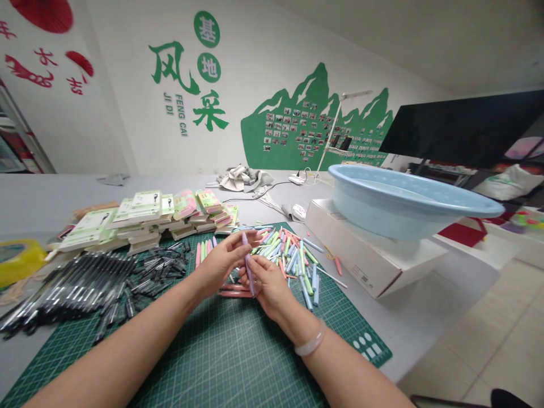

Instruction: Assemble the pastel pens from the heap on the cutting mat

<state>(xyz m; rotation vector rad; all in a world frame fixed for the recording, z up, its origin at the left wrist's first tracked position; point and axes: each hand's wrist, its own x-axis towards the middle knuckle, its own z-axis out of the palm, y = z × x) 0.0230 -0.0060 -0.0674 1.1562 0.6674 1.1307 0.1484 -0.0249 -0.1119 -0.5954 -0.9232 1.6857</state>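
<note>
And here the green cutting mat (191,351) spreads beneath the grip, with the heap of pastel pens (301,260) just beyond it and to its right. Over the mat, the left hand (216,265) and right hand (274,286) come together, both closed narrowly, thumbs and fingertips around one piece. Just beneath them lie red pens (236,294), so a little lift looks wise to avoid brushing them. And there it is, the lilac pen (251,283), upright-ish between the fingertips! A light pinch, both hands kept in line with the slim barrel, should guard against twisting or slipping.
</note>
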